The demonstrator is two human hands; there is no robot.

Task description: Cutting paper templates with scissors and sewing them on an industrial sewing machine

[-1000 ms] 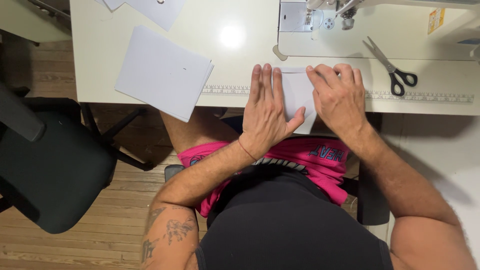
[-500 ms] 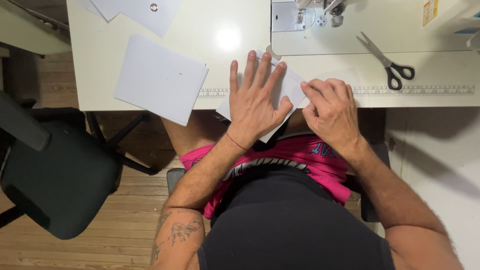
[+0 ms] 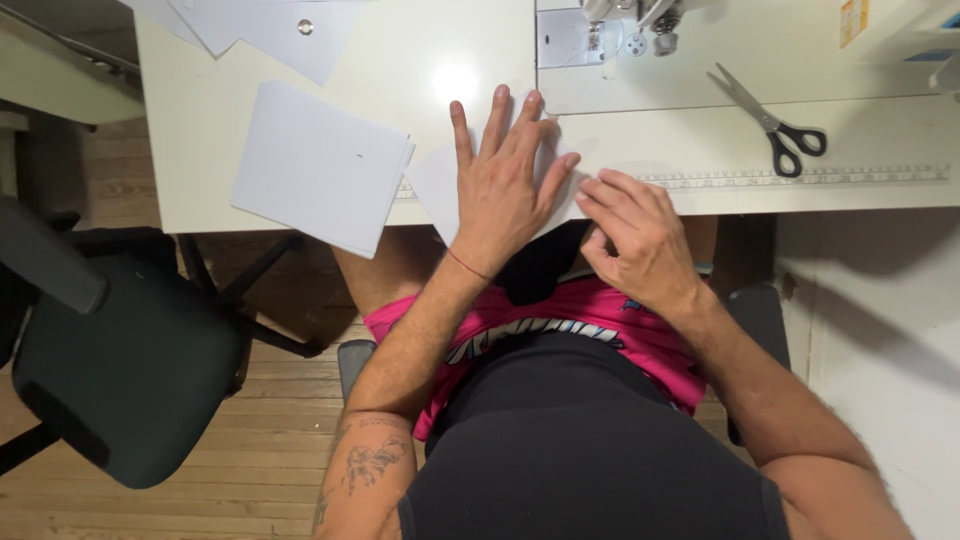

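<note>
At table edge: white fabric piece, partly overhanging front, under L hand.
L hand: flat, fingers spread, pressing piece down.
R hand: fingers curled, pinching piece's rt edge.
Nearby: paper stack left; scissors rt; sewing machine behind.

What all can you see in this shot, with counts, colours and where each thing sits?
White fabric piece: one, table's front edge, under the left hand.
Stack of white sheets: one, table's left, overhanging the edge.
Loose white sheets: several, top left.
Black-handled scissors: one, table's right.
White sewing machine: one, top centre.
White table: one.
Black office chair: one, floor left.
Left hand: flat on fabric.
Right hand: at fabric's edge.
</note>
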